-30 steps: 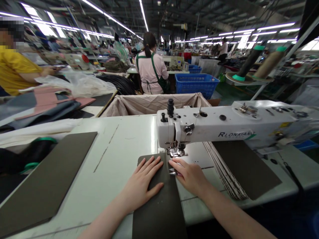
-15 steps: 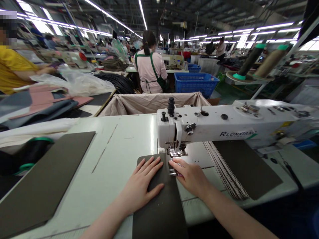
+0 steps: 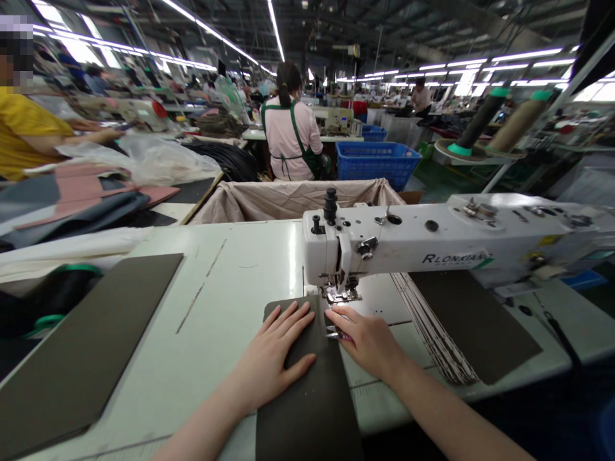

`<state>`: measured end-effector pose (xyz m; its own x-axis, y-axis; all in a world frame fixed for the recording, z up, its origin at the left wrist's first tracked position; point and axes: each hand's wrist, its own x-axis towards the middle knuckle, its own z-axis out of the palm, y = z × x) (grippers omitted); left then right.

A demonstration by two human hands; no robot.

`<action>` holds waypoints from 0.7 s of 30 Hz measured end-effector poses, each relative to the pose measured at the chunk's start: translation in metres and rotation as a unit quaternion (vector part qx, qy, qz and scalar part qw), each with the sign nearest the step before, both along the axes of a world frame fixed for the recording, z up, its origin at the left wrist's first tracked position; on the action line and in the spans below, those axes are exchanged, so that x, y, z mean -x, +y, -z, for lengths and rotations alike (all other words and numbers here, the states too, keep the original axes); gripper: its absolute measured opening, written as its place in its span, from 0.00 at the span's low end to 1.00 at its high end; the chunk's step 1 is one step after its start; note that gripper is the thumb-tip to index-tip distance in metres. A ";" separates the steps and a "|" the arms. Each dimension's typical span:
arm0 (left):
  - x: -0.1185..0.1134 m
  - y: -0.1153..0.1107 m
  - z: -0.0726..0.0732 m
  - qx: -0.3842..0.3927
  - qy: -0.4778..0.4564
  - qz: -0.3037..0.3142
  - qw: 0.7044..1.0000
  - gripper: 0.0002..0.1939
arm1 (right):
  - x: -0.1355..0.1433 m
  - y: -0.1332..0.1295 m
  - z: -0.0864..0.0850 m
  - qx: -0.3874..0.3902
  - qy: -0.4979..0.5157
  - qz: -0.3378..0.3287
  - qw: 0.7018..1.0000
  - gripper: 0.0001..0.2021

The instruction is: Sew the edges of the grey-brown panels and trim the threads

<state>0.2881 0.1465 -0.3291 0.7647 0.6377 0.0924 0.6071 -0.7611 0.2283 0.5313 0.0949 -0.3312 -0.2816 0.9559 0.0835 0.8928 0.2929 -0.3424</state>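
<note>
My left hand [image 3: 283, 346] lies flat with spread fingers on a dark olive panel [image 3: 312, 419]. The panel's far end reaches up to the presser foot [image 3: 341, 296] of a white sewing machine [image 3: 384, 237]. Close by on the right, my right hand [image 3: 372, 339] is curled round thread snips [image 3: 332, 332], whose metal blades point left over the panel's edge. Its fingertips press on the panel just in front of the foot. The snips' handles are mostly hidden in the palm.
A stack of olive panels [image 3: 480, 326] lies right, under the machine arm. More panels [image 3: 110, 333] rest at left beside a black thread spool [image 3: 72, 294]. Beyond the table [image 3: 250, 256] is a cloth-lined bin [image 3: 278, 195]. Two co-workers [image 3: 291, 134] sit farther off.
My hands and the panel hold almost still. At far left, the co-worker in yellow has moved an arm a little to the right.
</note>
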 end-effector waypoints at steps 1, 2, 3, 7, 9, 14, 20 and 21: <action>0.000 0.000 0.000 0.001 0.000 -0.001 1.000 0.33 | 0.000 0.000 0.000 -0.002 0.001 -0.001 1.000 0.25; 0.000 0.000 0.000 0.003 0.000 -0.001 1.000 0.33 | 0.000 0.000 0.000 -0.002 0.001 -0.001 1.000 0.25; 0.000 0.000 0.000 0.004 -0.001 0.000 1.000 0.33 | 0.000 0.000 -0.001 -0.003 0.000 -0.001 1.000 0.25; -0.001 0.001 0.000 0.007 -0.007 0.002 1.000 0.33 | 0.001 0.001 -0.002 -0.001 -0.002 0.004 1.000 0.25; 0.000 0.002 0.000 0.011 -0.009 0.000 1.000 0.32 | 0.001 0.000 -0.002 0.000 -0.004 0.004 1.000 0.26; 0.000 0.005 -0.001 0.019 -0.018 0.000 1.000 0.31 | 0.001 -0.001 -0.001 -0.006 -0.002 0.003 1.000 0.25; 0.000 0.004 -0.002 0.014 -0.045 0.002 0.999 0.31 | 0.000 -0.001 0.000 -0.010 -0.002 0.000 1.000 0.25; 0.000 0.003 -0.002 0.014 -0.048 0.001 0.999 0.30 | 0.000 -0.001 0.000 -0.010 -0.003 -0.001 1.000 0.26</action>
